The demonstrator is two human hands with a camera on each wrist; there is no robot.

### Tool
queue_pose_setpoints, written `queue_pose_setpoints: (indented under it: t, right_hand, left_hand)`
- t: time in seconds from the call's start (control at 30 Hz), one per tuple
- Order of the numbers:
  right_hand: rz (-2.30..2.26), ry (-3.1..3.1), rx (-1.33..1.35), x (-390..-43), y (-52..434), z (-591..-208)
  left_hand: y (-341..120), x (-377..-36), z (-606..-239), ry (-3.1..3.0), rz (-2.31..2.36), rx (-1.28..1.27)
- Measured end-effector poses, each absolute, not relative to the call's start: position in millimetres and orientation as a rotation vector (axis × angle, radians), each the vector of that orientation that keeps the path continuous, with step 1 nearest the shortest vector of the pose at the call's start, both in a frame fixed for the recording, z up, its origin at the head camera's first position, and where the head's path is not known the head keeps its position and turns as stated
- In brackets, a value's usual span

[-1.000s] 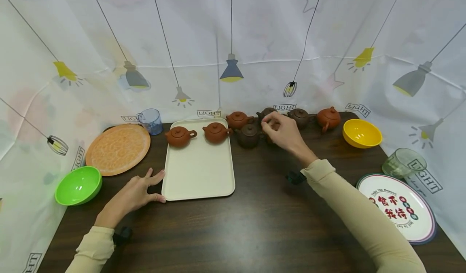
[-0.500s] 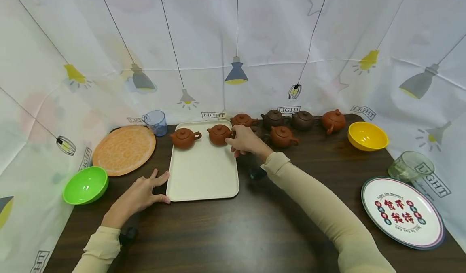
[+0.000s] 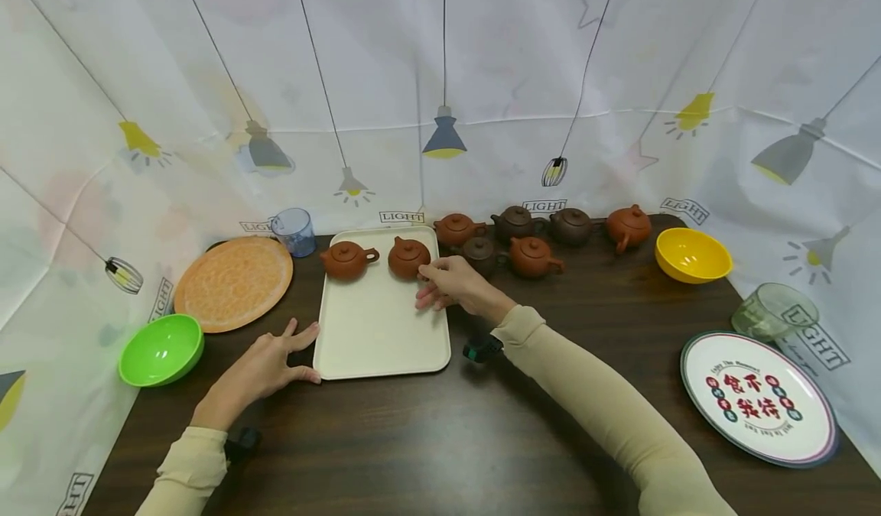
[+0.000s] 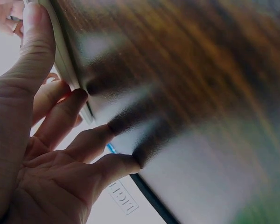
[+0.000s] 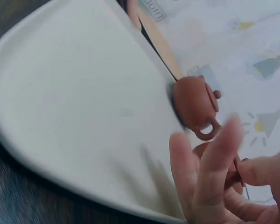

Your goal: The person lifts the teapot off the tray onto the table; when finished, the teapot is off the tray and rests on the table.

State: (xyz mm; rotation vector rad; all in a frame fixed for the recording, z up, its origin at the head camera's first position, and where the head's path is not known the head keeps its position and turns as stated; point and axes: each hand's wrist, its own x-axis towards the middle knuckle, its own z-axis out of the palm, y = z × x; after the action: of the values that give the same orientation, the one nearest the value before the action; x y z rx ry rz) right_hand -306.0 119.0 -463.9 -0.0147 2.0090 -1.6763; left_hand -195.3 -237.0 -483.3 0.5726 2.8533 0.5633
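Two clay teapots on the cream tray

We see a cream rectangular tray point(image 3: 381, 332) lying flat on the dark table, left of centre. At its far end stand two small reddish-brown teapots, upright with lids on: the left teapot point(image 3: 346, 260) with its handle pointing right, and the right teapot point(image 3: 408, 257) just beside it, near the tray's right edge.

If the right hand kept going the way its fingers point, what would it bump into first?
Probably the teapot on the cream tray. The right hand points left across the tray's far end, its fingertips beside that pot; I cannot tell whether they touch it.
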Motion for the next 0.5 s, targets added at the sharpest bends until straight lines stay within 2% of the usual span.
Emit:
queue_pose_setpoints:
  t: [0.27,0.5]
  right_hand:
    - [-1.840,1.911,0.071,-305.7,117.6,-467.3]
    - [-1.915,1.985,-0.010,-287.3,154.4,-437.8]
  left_hand:
    - [-236.8,-193.5,-481.9,2.838,0.555,0.564]
    - [-236.5,-193.7,-481.6,2.838,0.556,0.576]
